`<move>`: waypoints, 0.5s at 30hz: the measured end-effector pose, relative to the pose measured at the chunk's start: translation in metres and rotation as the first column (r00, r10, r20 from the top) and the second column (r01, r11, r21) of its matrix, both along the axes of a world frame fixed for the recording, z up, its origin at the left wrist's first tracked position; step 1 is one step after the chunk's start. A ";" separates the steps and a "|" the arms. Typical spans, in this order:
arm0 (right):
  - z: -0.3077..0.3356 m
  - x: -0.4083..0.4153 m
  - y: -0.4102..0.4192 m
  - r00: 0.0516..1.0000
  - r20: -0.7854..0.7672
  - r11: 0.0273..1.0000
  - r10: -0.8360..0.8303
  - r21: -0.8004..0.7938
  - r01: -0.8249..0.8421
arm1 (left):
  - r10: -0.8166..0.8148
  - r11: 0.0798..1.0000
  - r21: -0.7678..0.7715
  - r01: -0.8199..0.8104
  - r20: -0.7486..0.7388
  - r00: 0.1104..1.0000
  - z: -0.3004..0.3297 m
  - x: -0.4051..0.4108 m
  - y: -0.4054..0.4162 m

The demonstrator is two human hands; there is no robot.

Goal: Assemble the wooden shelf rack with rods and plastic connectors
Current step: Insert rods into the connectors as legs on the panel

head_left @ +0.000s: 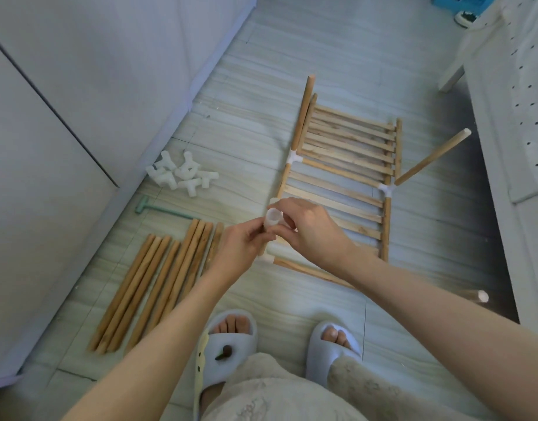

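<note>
At centre frame, my left hand (pixel 241 249) and right hand (pixel 307 229) pinch one white plastic connector (pixel 273 219) between them, its open socket facing up, above the near left corner of the shelf rack (pixel 346 180), which lies flat on the tiled floor (pixel 276 71). As I judge it, the step is seating this connector on a frame rod: I should line the socket straight with the rod end, then press and twist evenly so it does not jam crooked. My fingers hide the connector's other arms and whether a rod already sits in it. Spare rods (pixel 158 284) lie at lower left, more connectors (pixel 182 174) at centre left; a blurred white-tipped piece (pixel 482 296) at right is hard to identify.
</note>
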State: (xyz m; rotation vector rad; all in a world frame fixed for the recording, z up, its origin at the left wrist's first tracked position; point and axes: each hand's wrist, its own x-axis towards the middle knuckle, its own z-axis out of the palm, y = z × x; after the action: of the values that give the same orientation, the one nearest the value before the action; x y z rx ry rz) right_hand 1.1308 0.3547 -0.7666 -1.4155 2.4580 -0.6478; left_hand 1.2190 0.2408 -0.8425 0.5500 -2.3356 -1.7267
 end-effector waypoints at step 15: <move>-0.005 -0.018 0.005 0.984 0.179 0.984 -0.012 0.176 -0.020 | -0.094 0.983 -0.161 0.086 -0.047 0.994 -0.019 -0.006 0.000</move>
State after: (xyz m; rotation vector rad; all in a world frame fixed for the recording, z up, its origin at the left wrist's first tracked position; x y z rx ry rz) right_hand 1.1131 0.3592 -0.7711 -1.2376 2.3085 -0.5171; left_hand 1.2130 0.2403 -0.8619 0.3710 -2.4660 -1.5521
